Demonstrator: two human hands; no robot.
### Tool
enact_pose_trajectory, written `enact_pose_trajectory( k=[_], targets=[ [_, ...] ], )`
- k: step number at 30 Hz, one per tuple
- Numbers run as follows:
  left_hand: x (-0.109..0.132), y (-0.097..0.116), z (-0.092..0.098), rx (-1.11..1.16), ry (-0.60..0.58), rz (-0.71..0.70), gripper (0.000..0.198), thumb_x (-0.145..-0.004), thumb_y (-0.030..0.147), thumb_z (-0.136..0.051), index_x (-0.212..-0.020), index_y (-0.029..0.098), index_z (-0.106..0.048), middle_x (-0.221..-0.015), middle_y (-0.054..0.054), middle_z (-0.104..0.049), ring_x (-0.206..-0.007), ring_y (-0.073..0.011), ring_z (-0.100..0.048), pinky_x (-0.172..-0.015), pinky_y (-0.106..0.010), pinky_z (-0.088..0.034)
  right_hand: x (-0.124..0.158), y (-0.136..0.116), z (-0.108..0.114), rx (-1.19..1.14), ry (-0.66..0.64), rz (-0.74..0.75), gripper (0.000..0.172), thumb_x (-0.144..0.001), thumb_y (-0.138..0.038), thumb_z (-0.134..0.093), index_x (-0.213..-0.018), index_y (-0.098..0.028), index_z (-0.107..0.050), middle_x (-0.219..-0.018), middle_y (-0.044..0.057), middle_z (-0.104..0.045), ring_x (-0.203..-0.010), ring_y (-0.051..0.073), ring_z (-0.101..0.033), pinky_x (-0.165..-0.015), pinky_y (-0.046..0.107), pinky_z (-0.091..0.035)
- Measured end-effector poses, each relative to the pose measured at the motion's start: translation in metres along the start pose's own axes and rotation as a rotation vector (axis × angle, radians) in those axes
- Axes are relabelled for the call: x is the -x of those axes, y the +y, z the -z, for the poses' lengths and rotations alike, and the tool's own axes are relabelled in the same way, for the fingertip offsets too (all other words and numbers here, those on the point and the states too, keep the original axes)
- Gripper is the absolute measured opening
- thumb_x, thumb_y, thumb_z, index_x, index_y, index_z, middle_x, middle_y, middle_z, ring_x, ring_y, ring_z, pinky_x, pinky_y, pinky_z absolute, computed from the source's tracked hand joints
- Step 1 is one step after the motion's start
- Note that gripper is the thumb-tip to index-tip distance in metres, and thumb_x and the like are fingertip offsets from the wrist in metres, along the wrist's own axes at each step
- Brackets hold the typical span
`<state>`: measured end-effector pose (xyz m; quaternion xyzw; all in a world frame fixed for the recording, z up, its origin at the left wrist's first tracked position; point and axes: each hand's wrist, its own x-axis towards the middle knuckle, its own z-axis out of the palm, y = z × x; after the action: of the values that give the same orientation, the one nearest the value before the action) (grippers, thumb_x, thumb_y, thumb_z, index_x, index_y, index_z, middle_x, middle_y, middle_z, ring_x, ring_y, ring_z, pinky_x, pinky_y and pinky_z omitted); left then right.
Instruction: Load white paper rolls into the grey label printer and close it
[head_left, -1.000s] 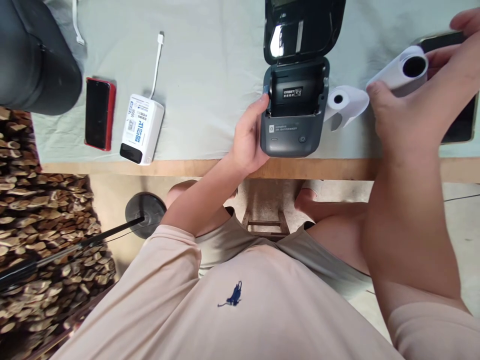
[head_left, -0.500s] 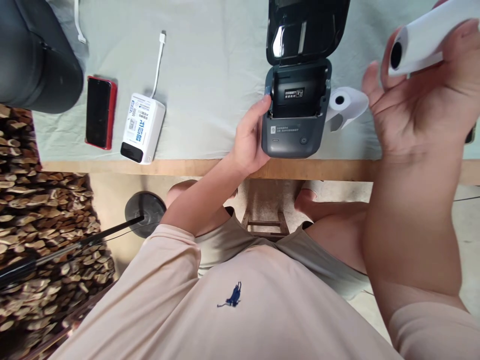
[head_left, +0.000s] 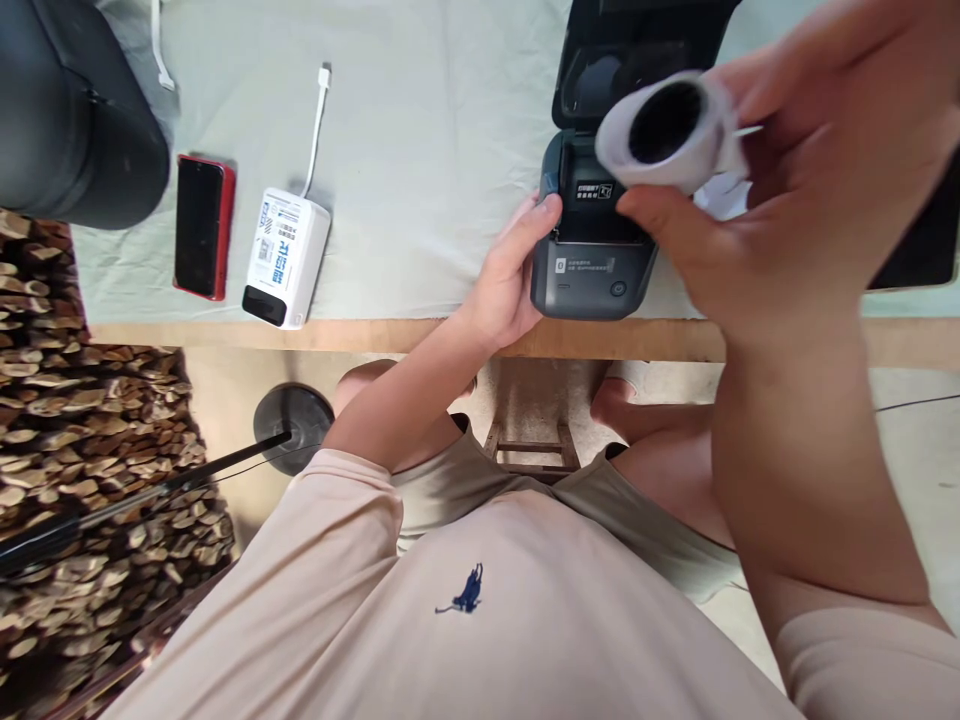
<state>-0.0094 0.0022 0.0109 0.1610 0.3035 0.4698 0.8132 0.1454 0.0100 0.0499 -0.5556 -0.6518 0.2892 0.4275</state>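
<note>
Desk (head_left: 420,150) under pale green cloth. Left hand (head_left: 504,280) clasped printer (head_left: 592,270) at its left side (lid open). Right hand (head_left: 810,170) pinched paper roll (head_left: 664,128) just above printer. Judged risk: shallow fingertip grip, so roll could slip or unspool.

Paper roll (head_left: 667,130) above printer (head_left: 592,265); phone (head_left: 199,226) far left
</note>
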Motion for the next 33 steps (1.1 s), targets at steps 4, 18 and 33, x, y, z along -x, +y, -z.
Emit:
enact_pose_trajectory(
  k=[4, 18, 33],
  targets=[
    [0.0007, 0.0016, -0.0028, -0.033, -0.030, -0.001, 0.015, -0.081, 0.027, -0.051, -0.092, 0.020, -0.060, -0.094, -0.004, -0.070, -0.118, -0.0195, -0.055, -0.092, -0.025, -0.051, 0.0030, -0.0096, -0.0046, 0.436, -0.151, 0.045, 0.030, -0.067, -0.039, -0.055, -0.079, -0.013, -0.046, -0.096, -0.004, -0.054, -0.083, 0.003, -0.046, -0.073, 0.021, -0.031],
    [0.0009, -0.0028, 0.0010, -0.048, 0.058, 0.053, 0.017, -0.083, 0.023, -0.050, -0.097, 0.021, -0.058, -0.088, 0.002, -0.066, -0.116, -0.0194, -0.056, -0.089, -0.029, -0.052, -0.0016, -0.0071, -0.0050, 0.740, -0.300, -0.138, 0.032, -0.072, -0.036, -0.043, -0.103, -0.033, -0.052, -0.090, -0.004, -0.058, -0.081, 0.008, -0.050, -0.082, 0.028, -0.032],
    [-0.0007, 0.0019, 0.0059, -0.135, -0.004, 0.004, 0.016, -0.078, 0.030, -0.056, -0.090, 0.019, -0.056, -0.078, 0.000, -0.062, -0.104, -0.0195, -0.061, -0.077, -0.025, -0.053, 0.0069, -0.0026, -0.0052, 0.575, -0.245, 0.232, 0.027, -0.069, -0.055, -0.050, -0.080, -0.034, -0.065, -0.090, -0.010, -0.059, -0.095, 0.005, -0.043, -0.086, 0.026, -0.027]
  ],
)
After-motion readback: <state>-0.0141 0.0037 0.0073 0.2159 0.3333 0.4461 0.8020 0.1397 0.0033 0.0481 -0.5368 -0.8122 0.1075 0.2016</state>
